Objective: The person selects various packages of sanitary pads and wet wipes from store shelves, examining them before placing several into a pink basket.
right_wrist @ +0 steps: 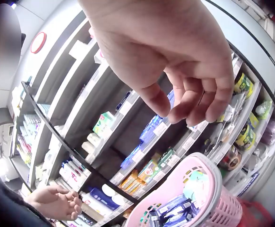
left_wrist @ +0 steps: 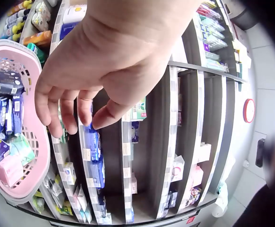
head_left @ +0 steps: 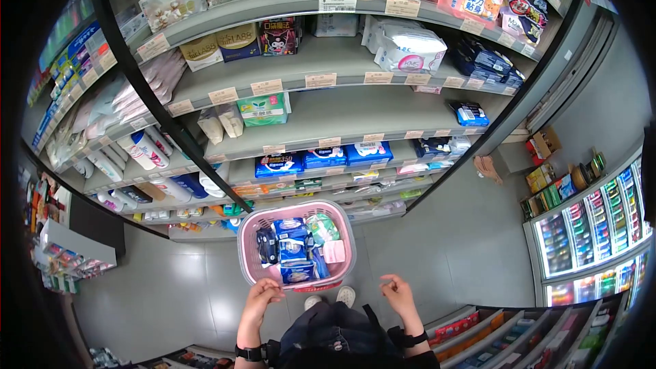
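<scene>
A pink basket (head_left: 246,260) holds several blue packs (head_left: 294,249), a dark pack, a green-and-white pack (head_left: 322,228) and a light pink pack (head_left: 334,251). My left hand (head_left: 263,296) hangs by the basket's near left corner in the head view, fingers loosely bent and holding nothing. To the right of the basket, my right hand (head_left: 398,294) is in the air, also loosely bent with nothing in it. Both wrist views show the fingers hanging relaxed, the left hand (left_wrist: 109,66) and the right hand (right_wrist: 175,61) each in front of the shelves.
Tall shelves (head_left: 328,82) with packaged goods curve across the front. A lit drinks cooler (head_left: 591,222) stands at the right, with boxes (head_left: 547,178) beside it. More shelving (head_left: 519,342) lies at the lower right. White shoes (head_left: 346,296) are on the tiled floor just below the basket.
</scene>
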A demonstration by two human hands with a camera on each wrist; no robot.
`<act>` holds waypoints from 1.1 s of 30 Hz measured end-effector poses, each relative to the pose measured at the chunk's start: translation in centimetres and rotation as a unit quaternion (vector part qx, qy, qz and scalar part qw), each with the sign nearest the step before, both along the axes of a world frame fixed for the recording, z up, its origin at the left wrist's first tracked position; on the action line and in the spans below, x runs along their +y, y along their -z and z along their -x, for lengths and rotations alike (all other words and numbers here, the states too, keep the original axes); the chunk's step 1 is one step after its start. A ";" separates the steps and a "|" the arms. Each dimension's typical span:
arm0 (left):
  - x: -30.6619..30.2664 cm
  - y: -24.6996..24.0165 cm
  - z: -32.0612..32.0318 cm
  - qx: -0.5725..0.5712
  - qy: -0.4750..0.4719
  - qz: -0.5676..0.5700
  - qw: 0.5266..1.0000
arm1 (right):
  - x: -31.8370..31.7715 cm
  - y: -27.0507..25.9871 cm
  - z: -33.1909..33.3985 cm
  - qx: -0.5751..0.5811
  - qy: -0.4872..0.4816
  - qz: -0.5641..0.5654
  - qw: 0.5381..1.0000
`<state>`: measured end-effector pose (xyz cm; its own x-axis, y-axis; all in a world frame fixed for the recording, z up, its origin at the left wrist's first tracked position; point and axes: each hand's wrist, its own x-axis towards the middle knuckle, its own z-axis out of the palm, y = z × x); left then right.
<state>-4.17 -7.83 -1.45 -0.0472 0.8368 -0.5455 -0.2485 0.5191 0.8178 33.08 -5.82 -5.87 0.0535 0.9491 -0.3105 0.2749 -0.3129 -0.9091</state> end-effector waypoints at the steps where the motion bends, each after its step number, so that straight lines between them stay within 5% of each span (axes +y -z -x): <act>1: -0.2 0.0 0.3 -0.004 -0.004 -0.005 1.000 | 0.0 -0.3 0.6 0.000 -0.002 0.001 1.000; 18: 1.3 3.4 2.8 -0.023 0.013 -0.003 1.000 | -0.5 -3.6 3.3 -0.057 -0.021 0.004 0.998; 33: 7.1 3.5 -7.5 0.011 -0.044 -0.005 0.999 | 7.4 -1.8 -9.4 -0.042 -0.041 -0.024 0.998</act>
